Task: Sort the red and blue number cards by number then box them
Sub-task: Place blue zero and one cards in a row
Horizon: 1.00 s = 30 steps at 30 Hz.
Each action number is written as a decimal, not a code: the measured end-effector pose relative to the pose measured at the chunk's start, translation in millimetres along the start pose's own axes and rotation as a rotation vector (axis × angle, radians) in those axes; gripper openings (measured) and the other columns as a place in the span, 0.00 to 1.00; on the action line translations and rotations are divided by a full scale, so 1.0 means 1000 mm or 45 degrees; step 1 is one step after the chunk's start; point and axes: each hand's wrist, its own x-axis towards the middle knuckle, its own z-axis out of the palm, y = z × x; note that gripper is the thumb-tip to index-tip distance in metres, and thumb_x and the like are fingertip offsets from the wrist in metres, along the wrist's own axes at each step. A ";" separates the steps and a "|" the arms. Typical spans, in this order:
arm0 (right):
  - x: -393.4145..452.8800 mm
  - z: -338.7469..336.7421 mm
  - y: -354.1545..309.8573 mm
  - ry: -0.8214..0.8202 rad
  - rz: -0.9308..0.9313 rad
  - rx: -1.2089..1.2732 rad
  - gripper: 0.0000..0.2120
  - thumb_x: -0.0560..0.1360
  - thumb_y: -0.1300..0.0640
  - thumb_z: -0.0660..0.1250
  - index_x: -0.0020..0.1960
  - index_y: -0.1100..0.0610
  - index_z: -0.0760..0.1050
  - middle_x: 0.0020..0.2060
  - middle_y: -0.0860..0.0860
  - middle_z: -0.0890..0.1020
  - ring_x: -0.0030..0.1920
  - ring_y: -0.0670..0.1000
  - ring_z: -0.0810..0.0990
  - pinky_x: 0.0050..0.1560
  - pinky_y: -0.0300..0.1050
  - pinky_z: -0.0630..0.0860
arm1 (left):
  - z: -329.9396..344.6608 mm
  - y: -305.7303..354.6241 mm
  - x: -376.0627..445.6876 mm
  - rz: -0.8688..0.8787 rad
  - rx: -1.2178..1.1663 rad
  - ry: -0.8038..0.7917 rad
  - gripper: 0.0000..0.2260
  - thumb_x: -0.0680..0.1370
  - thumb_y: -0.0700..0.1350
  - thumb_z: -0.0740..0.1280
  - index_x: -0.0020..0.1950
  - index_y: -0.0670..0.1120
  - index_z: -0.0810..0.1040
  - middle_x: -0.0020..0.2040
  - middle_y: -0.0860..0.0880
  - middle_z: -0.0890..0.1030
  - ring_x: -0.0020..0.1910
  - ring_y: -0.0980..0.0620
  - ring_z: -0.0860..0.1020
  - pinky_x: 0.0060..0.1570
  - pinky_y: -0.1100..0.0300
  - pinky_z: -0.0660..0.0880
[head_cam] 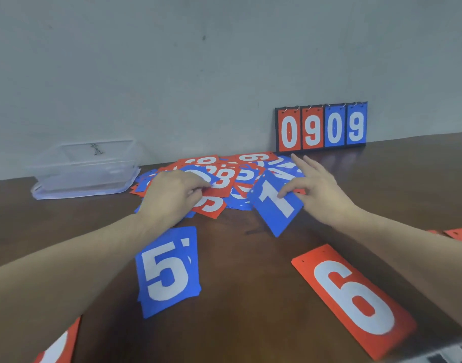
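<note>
The right hand (320,191) pinches a blue 1 card (275,205) by its far edge, tilted up off the table (250,271). The left hand (172,197) has its fingers curled into the pile (224,176) of red and blue cards, gripping one there. Nearer than the left hand lies a blue 5 (168,271); nearer than the right, a red 6 (353,299). The clear box (85,171) sits to the far left of the left hand.

One head-worn camera looks forward and down, close over the table (237,258).
</note>
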 end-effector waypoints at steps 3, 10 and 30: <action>-0.015 -0.007 -0.022 0.043 0.126 0.332 0.20 0.82 0.62 0.65 0.45 0.37 0.82 0.73 0.45 0.73 0.68 0.49 0.74 0.52 0.37 0.76 | -0.016 0.006 -0.021 0.105 0.041 0.091 0.11 0.76 0.46 0.68 0.55 0.51 0.87 0.58 0.50 0.84 0.58 0.44 0.80 0.58 0.45 0.77; -0.043 0.001 -0.068 -0.020 0.209 0.460 0.19 0.83 0.65 0.57 0.63 0.48 0.81 0.60 0.49 0.79 0.42 0.40 0.73 0.34 0.29 0.70 | -0.044 0.027 -0.074 0.153 -0.054 0.232 0.11 0.75 0.41 0.71 0.56 0.47 0.86 0.58 0.47 0.84 0.56 0.45 0.82 0.57 0.52 0.77; -0.079 0.040 -0.171 -0.083 0.393 0.909 0.16 0.80 0.58 0.70 0.66 0.47 0.80 0.66 0.48 0.78 0.62 0.51 0.78 0.41 0.36 0.73 | -0.122 0.042 -0.174 -0.990 -0.875 0.352 0.30 0.75 0.32 0.69 0.71 0.58 0.74 0.77 0.53 0.66 0.59 0.62 0.78 0.45 0.70 0.75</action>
